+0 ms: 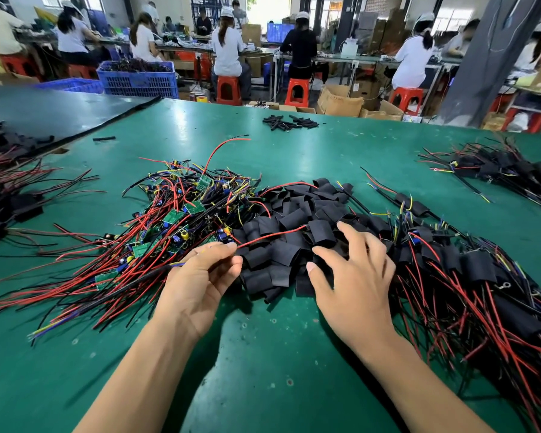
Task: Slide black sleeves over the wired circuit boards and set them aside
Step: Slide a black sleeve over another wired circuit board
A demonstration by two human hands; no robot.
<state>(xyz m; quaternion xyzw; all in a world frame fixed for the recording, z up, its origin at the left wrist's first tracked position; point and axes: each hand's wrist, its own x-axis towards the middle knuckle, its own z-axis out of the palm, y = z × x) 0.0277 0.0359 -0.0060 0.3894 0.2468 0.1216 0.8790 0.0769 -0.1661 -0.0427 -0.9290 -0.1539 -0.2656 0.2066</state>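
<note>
Here two hands work at one green table (294,354). The left hand (206,276) pinches a red wire (272,235) between thumb and forefinger, and a few dark wires also pass under its fingers. The red wire runs toward 2 o'clock across the pile of loose black sleeves (294,214). The right hand (353,276) lies on this pile with its fingers bent and spread. Whether they grasp a sleeve cannot be told.

At 10 o'clock from the hands lies one heap of bare circuit boards (185,214), green, with red, black and yellow wires. The pieces are too many to count. Heaps of sleeved boards are three: one just beside the right hand at 3 o'clock (469,270), one far at 2 o'clock (506,170), one at the table edge at 9 o'clock (7,198). At 12 o'clock, well apart, lies one small pile of thin black tubes (289,122), and a single tube (104,138) lies at 11 o'clock.
</note>
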